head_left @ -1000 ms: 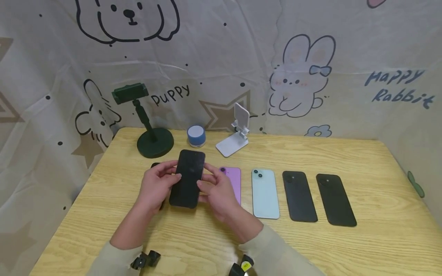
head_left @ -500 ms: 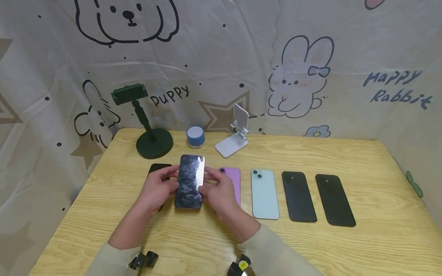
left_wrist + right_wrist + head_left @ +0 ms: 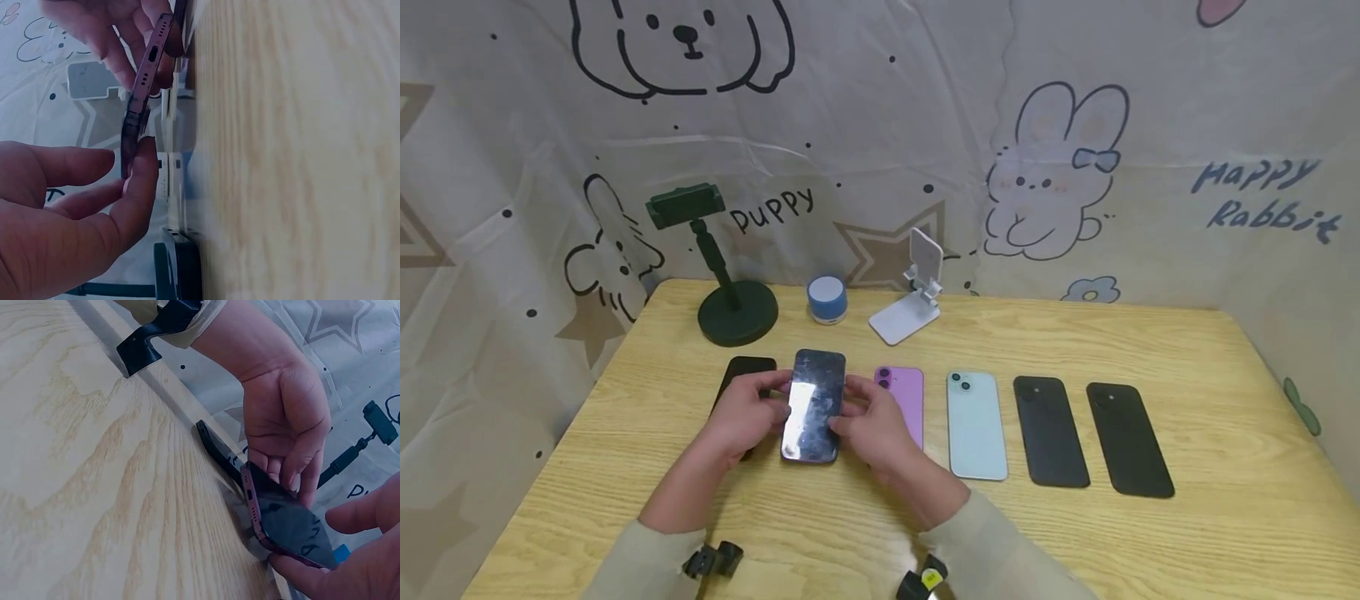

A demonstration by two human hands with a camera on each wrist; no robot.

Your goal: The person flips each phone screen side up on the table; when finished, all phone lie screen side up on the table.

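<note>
A smartphone point(image 3: 813, 406) with a glossy dark screen facing up is held between both hands above the table. Its pinkish edge point(image 3: 147, 73) with a charging port shows in the left wrist view. The left hand point(image 3: 745, 414) grips the phone's left side, fingers at its edge and underside. On the other side, the right hand point(image 3: 876, 421) holds it with the thumb at the screen's right edge. A black phone point(image 3: 749, 367) lies partly hidden behind the left hand. Just beyond the right hand lies a purple phone point(image 3: 906, 400), back up and partly covered.
A light blue phone point(image 3: 977, 427) and two black phones, one nearer point(image 3: 1051, 431) and one farther right point(image 3: 1131, 440), lie in a row. Along the back stand a green phone stand point(image 3: 736, 312), a blue-and-white cylinder point(image 3: 827, 300) and a white folding stand point(image 3: 906, 315) by the curtain.
Both hands have lowered the phone slightly toward the person and changed its tilt. Bright reflections now cross its screen. More of the black phone on the left shows.
</note>
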